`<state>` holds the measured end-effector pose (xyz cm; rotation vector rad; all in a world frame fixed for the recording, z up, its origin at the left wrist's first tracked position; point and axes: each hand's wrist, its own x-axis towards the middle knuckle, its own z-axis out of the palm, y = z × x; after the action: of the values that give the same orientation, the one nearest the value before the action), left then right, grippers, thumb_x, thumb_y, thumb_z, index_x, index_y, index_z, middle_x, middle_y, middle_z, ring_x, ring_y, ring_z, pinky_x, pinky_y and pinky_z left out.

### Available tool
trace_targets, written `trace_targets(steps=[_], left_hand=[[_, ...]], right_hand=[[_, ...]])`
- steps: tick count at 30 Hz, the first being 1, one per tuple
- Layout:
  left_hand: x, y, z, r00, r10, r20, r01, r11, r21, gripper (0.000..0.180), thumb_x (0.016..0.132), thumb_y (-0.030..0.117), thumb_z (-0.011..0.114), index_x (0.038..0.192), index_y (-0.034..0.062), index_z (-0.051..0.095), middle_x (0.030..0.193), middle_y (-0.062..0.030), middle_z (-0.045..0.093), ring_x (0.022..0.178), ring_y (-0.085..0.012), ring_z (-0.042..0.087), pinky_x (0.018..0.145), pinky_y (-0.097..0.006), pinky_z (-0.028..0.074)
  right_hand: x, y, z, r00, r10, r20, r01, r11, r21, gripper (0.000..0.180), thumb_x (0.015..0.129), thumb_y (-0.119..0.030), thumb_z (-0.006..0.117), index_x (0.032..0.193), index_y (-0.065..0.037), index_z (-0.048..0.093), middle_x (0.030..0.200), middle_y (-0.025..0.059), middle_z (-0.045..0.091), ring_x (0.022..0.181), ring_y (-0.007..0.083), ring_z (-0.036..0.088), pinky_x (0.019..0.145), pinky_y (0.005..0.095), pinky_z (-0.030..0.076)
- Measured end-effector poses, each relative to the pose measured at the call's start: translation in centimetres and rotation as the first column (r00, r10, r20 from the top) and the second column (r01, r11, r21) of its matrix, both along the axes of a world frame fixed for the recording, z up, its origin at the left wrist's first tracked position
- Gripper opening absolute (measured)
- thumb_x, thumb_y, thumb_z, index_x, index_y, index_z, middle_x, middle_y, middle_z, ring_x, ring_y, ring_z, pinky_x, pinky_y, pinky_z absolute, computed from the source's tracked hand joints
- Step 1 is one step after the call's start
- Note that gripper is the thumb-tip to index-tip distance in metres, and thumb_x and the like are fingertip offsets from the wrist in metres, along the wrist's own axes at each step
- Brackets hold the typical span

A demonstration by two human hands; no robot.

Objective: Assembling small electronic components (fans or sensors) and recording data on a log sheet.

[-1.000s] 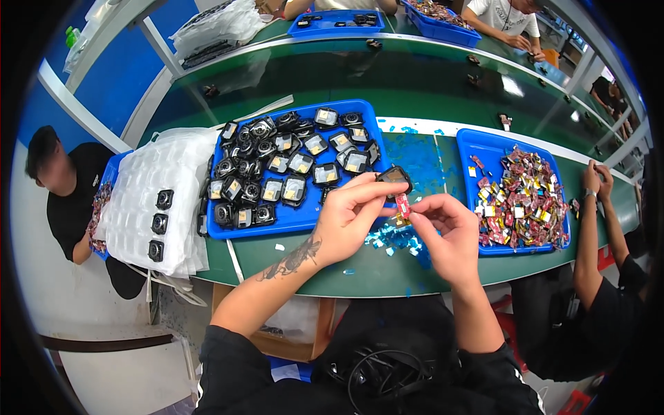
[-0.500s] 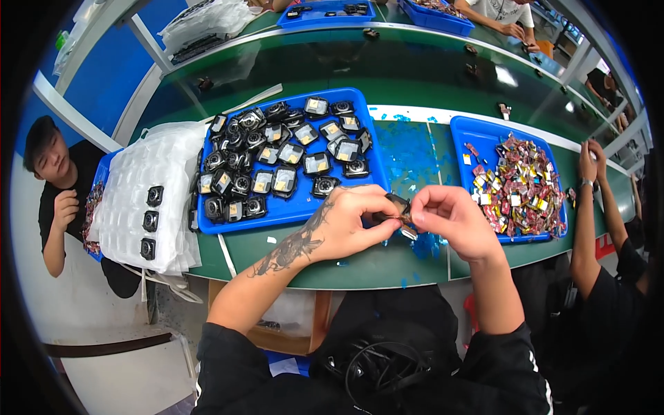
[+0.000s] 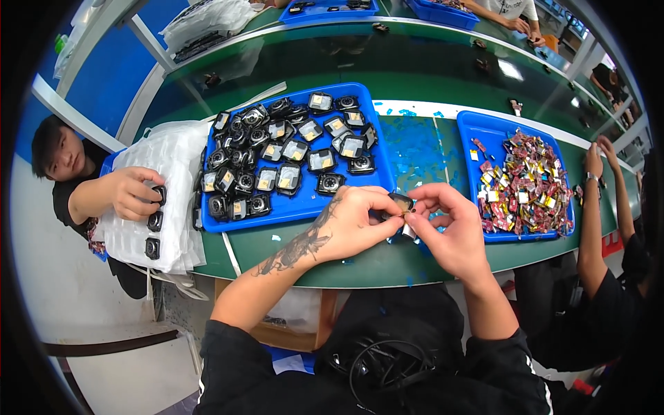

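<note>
Above the near edge of the green table, my left hand [image 3: 360, 225] grips a small dark watch case [image 3: 399, 202] between thumb and fingers. My right hand [image 3: 453, 232] is closed in a pinch against the case's right side; what its fingertips hold is too small to make out. A small silvery piece [image 3: 409, 232] shows just below the fingertips. Behind my left hand, a blue tray [image 3: 294, 212] holds many black watch cases, some with their round sensor backs up and others with a pale square face up.
Right of my hands, another blue tray [image 3: 484, 124] holds a heap of small red, yellow and white parts. Blue film scraps [image 3: 408, 152] litter the table between the trays. At left, a co-worker's hand [image 3: 135, 192] touches a case on white moulded trays [image 3: 128, 235].
The co-worker's hand at left has reached over to the top case on the white trays. My right fingers have closed in on the watch case, and the right hand has shifted slightly left.
</note>
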<state>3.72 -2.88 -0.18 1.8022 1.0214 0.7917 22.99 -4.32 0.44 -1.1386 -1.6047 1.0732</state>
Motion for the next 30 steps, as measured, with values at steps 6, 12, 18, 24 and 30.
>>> trace_targets(steps=[6, 12, 18, 24, 30], left_hand=[[0.4, -0.4, 0.6, 0.996, 0.041, 0.075, -0.034, 0.995, -0.089, 0.023, 0.083, 0.004, 0.068, 0.105, -0.0040, 0.068, 0.100, -0.0121, 0.064, 0.092, -0.0160, 0.065, 0.079, -0.025, 0.056], [0.6, -0.2, -0.7, 0.960, 0.043, 0.276, -0.003, 0.990, -0.143, 0.035, 0.088, -0.003, 0.060, 0.123, -0.0038, 0.059, 0.121, -0.0146, 0.059, 0.106, -0.0178, 0.062, 0.089, -0.028, 0.054], [0.6, -0.3, -0.5, 0.904, 0.087, 0.419, 0.045, 0.955, -0.294, 0.036, 0.090, -0.003, 0.058, 0.126, -0.0039, 0.056, 0.120, -0.0149, 0.061, 0.106, -0.0170, 0.062, 0.092, -0.027, 0.052], [0.5, -0.1, -0.8, 0.901, 0.111, 0.421, 0.009, 0.962, -0.272, 0.035, 0.089, -0.002, 0.060, 0.124, -0.0035, 0.058, 0.117, -0.0143, 0.063, 0.103, -0.0160, 0.063, 0.090, -0.026, 0.052], [1.2, -0.2, -0.4, 0.885, 0.130, 0.446, -0.004, 0.962, -0.272, 0.035, 0.089, -0.002, 0.060, 0.124, -0.0024, 0.059, 0.116, -0.0138, 0.064, 0.100, -0.0146, 0.064, 0.086, -0.025, 0.054]], right_hand=[[0.6, 0.0, 0.4, 0.990, 0.049, 0.131, -0.057, 0.996, 0.061, 0.010, 0.081, -0.001, 0.068, 0.090, 0.000, 0.063, 0.083, 0.0053, 0.063, 0.075, 0.0096, 0.062, 0.062, 0.0223, 0.052], [0.5, 0.7, -1.3, 0.951, -0.010, -0.308, -0.055, 0.978, -0.202, 0.012, 0.084, 0.000, 0.067, 0.094, 0.003, 0.062, 0.088, 0.0050, 0.065, 0.078, 0.0080, 0.061, 0.063, 0.0203, 0.052], [-1.3, -0.3, -2.5, 0.919, -0.177, -0.351, 0.188, 0.982, -0.003, 0.013, 0.085, 0.000, 0.068, 0.096, 0.005, 0.062, 0.086, 0.0044, 0.064, 0.075, 0.0063, 0.059, 0.061, 0.0190, 0.050], [-1.5, -0.1, -2.1, 0.959, -0.164, -0.232, 0.180, 0.983, 0.048, 0.010, 0.085, 0.000, 0.067, 0.093, 0.004, 0.063, 0.083, 0.0039, 0.064, 0.068, 0.0050, 0.056, 0.058, 0.0189, 0.048], [-1.4, 0.2, -3.2, 0.968, -0.216, -0.129, 0.240, 0.948, 0.211, 0.017, 0.083, 0.001, 0.067, 0.099, 0.003, 0.060, 0.093, 0.0064, 0.059, 0.075, 0.0071, 0.057, 0.057, 0.0190, 0.050]])
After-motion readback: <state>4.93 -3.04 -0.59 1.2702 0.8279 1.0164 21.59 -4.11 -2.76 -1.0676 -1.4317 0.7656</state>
